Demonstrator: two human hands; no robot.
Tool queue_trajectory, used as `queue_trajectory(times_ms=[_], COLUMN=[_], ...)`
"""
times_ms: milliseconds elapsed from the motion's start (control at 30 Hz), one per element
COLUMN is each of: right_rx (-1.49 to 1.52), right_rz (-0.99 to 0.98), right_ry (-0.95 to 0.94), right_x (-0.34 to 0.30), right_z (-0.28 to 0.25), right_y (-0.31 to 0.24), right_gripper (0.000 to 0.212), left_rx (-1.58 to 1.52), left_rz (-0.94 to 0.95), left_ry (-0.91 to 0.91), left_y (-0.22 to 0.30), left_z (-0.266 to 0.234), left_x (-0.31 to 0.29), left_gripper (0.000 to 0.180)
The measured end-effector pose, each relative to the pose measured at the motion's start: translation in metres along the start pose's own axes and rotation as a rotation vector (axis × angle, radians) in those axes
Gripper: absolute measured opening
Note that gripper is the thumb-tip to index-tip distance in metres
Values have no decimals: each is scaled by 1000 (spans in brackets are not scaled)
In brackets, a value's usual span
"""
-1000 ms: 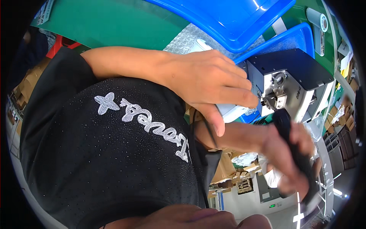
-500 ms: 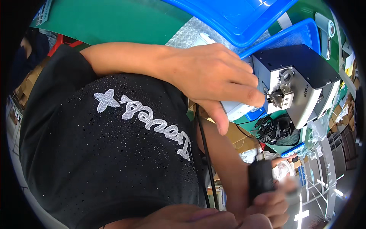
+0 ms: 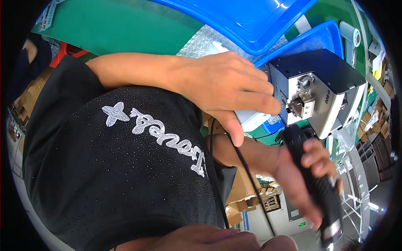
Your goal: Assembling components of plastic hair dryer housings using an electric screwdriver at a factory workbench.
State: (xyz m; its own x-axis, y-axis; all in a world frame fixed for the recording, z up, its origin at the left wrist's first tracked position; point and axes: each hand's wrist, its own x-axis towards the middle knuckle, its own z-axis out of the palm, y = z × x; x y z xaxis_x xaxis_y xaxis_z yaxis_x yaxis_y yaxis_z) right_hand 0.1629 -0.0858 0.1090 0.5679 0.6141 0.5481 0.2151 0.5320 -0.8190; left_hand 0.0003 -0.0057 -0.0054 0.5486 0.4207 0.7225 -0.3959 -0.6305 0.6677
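My left hand lies over the white part of a boxy machine with a dark cover. Its thumb is spread apart from the fingers, and the index fingertip reaches a small metal fixture on the machine's face. Whether a tiny part lies under that fingertip cannot be seen. My right hand is wrapped round a black electric screwdriver, slightly blurred by motion. The thin front end of the screwdriver points up and left, close below the fixture.
Blue plastic trays stand beyond the machine, with bubble wrap beside them on the green table. A black cable hangs in front of my right forearm. Cardboard boxes are behind.
My right hand has lifted the screwdriver up toward the fixture and turned it, so its front end is now close by. My left hand keeps its place on the machine. The black cable has swung.
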Motion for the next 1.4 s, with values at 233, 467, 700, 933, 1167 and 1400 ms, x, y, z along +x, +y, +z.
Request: queue_trajectory(times_ms=[233,467,700,933,1167,1400], right_rx=[-211,-620,171,109,181,172], right_rz=[-200,-74,36,306,319,303], right_ry=[191,365,-185,-385,-491,-548], right_x=[14,16,-8,-3,-4,-2], right_z=[15,13,9,25,19,22], right_y=[-7,28,-50,-101,-77,-77], right_gripper=[91,93,72,42,37,37], left_rx=[-20,-61,-4,7,12,44], left_rz=[-1,-1,21,-14,-43,-78], left_ry=[6,-16,21,49,-7,-26], left_y=[-2,-4,-3,-2,2,3], left_z=[-3,2,4,3,-2,1], left_x=[-2,1,0,-2,-2,1], left_gripper=[74,75,75,75,72,68])
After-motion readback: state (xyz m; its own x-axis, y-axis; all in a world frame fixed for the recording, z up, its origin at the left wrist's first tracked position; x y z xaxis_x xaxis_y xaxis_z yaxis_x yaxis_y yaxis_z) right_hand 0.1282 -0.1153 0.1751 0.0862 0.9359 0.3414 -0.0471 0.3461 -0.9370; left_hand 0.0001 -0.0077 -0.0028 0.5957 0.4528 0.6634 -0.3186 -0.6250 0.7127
